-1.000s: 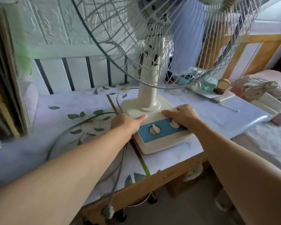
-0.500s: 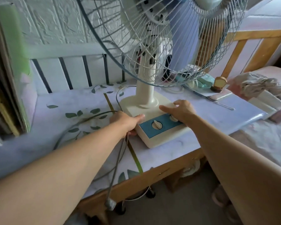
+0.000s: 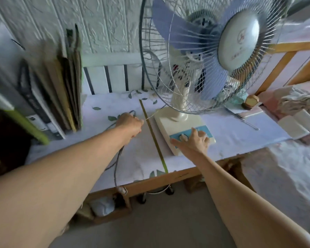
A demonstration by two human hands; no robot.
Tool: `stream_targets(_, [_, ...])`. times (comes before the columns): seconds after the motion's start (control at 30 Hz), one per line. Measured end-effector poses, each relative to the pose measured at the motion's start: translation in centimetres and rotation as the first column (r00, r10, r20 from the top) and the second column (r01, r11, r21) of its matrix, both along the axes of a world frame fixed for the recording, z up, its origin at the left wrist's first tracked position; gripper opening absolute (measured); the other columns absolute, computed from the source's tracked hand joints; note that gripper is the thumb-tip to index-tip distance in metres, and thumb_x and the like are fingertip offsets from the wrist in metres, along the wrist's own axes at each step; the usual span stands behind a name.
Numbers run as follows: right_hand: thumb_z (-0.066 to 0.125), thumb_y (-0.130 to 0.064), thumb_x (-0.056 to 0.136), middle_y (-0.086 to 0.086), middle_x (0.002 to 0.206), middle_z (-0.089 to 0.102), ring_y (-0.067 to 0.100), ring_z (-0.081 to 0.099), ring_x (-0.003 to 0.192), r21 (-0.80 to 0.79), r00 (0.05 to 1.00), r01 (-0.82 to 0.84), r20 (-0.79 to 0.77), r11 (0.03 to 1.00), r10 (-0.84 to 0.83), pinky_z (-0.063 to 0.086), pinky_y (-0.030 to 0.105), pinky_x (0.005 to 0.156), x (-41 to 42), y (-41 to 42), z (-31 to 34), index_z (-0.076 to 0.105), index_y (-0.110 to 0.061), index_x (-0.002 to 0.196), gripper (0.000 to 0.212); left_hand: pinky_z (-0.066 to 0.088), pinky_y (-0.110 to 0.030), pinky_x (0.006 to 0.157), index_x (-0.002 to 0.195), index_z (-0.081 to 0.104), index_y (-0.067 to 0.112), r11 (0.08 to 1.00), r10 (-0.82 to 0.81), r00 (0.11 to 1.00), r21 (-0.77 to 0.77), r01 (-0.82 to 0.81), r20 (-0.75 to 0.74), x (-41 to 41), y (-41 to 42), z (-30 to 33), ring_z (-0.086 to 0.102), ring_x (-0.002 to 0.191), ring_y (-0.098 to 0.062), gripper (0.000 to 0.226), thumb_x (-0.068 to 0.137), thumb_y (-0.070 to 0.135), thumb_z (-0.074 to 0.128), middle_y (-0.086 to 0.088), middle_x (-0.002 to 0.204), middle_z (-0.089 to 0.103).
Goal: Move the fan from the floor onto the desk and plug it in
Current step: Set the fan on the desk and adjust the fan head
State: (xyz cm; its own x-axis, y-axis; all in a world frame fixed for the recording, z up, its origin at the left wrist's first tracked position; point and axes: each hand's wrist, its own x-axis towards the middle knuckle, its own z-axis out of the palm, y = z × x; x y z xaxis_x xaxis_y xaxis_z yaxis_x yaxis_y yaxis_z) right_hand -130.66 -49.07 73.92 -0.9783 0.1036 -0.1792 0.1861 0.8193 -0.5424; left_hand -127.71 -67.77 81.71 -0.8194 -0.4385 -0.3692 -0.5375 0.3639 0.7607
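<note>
Head view: the left hand [image 3: 131, 124] grips the cord [image 3: 117, 163]. Right of it, the right hand [image 3: 193, 142] rests open-fingered on the fan [image 3: 183, 126] base, near the desk [image 3: 147, 183] edge.

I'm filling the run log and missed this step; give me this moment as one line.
fan: upright on desk | left hand: gripping cord | right hand: on base panel | plug: dangling at desk edge, unplugged
</note>
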Motion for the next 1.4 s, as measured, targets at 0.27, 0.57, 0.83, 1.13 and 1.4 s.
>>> stream_targets(0.27, [0.069, -0.055, 0.069, 0.016, 0.145, 0.024, 0.036, 0.02, 0.134, 0.001, 0.997, -0.024, 0.073, 1.0, 0.023, 0.021, 0.044, 0.112, 2.1, -3.4, 2.4, 0.03, -0.018, 0.141, 0.09, 0.042, -0.028, 0.063, 0.084, 0.067, 0.013, 0.856, -0.258, 0.965, -0.475, 0.206, -0.047, 1.1, -5.6, 2.2, 0.062, 0.082, -0.032, 0.021, 0.089, 0.02, 0.047, -0.014, 0.09, 0.069])
stream_targets(0.57, [0.073, -0.049, 0.068, 0.013, 0.143, 0.026, 0.032, 0.022, 0.132, -0.023, 0.984, 0.171, 0.056, 0.985, -0.169, 0.029, 0.045, 0.11, 2.6, -9.1, 3.1, 0.031, -0.017, 0.141, 0.09, 0.042, -0.032, 0.063, 0.085, 0.065, 0.004, 0.594, -0.58, 0.813, -0.706, 0.386, -0.044, -2.6, -12.2, 2.9, 0.061, 0.086, -0.035, 0.022, 0.087, 0.01, 0.044, -0.013, 0.087, 0.064])
stream_targets(0.83, [0.076, -0.046, 0.067, 0.013, 0.142, 0.027, 0.032, 0.02, 0.134, -0.065, 0.957, 0.287, 0.071, 0.956, -0.283, 0.026, 0.046, 0.113, 4.2, -12.7, 4.6, 0.03, -0.017, 0.141, 0.091, 0.041, -0.032, 0.064, 0.091, 0.065, 0.005, 0.391, -0.715, 0.695, -0.777, 0.492, 0.08, -4.7, -14.3, 2.8, 0.061, 0.088, -0.034, 0.024, 0.09, 0.008, 0.041, -0.015, 0.097, 0.065])
stream_targets(1.13, [0.077, -0.045, 0.065, 0.012, 0.141, 0.03, 0.031, 0.022, 0.132, -0.069, 0.953, 0.296, 0.084, 0.953, -0.29, 0.026, 0.045, 0.111, 3.0, -12.7, 3.5, 0.031, -0.017, 0.14, 0.093, 0.037, -0.032, 0.07, 0.099, 0.051, 0.013, 0.327, -0.78, 0.562, -0.586, 0.741, 0.275, -3.0, -13.0, -1.5, 0.057, 0.097, -0.034, 0.017, 0.095, 0.021, 0.037, -0.015, 0.111, 0.059])
stream_targets(1.4, [0.078, -0.046, 0.064, 0.013, 0.137, 0.032, 0.031, 0.026, 0.128, -0.042, 0.963, 0.258, 0.091, 0.965, -0.254, 0.03, 0.042, 0.106, 2.8, -12.2, 2.2, 0.034, -0.016, 0.138, 0.09, 0.033, -0.041, 0.108, 0.148, 0.006, 0.026, 0.382, -0.831, 0.46, -0.279, 0.881, 0.314, -2.6, -12.2, -4.1, 0.031, 0.138, -0.028, 0.078, 0.087, 0.041, 0.053, -0.01, 0.155, 0.024])
